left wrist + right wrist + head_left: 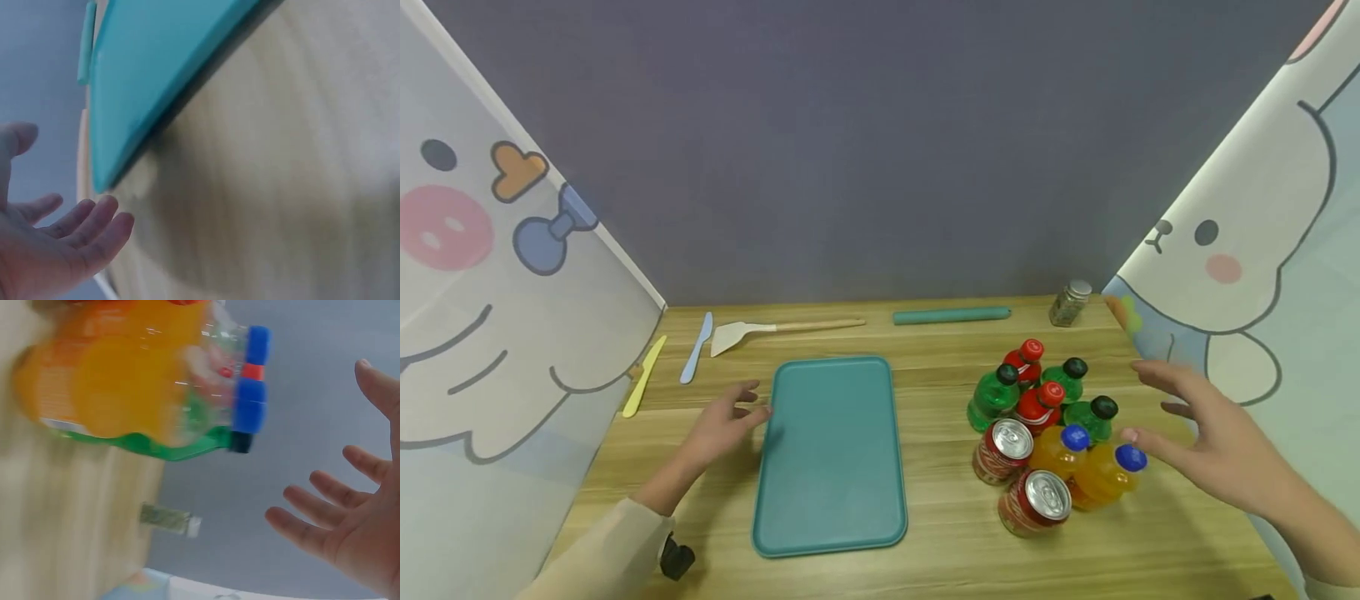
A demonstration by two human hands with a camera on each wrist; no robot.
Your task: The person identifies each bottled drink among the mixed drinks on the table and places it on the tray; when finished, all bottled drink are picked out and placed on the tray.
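Note:
My left hand (727, 425) hovers at the left edge of a teal tray (831, 458), fingers loosely bent and holding nothing. In the left wrist view its fingers (103, 228) spread near the tray's corner. On the right, my right hand (1217, 442) is apart from the drinks, thumb and fingers spread with nothing between them. Nearest to it is an orange soda bottle (1108, 475) with a blue cap, beside a second orange bottle (1057, 452). Green bottles (994, 398), red-capped bottles (1039, 407) and two red cans (1036, 502) stand packed against them.
Along the back lie a yellow knife (644, 377), a blue knife (697, 348), a white spatula (737, 335) with a wooden handle and a teal rod (952, 316). A small glass jar (1070, 303) stands at the back right. Walls enclose the table's back and sides.

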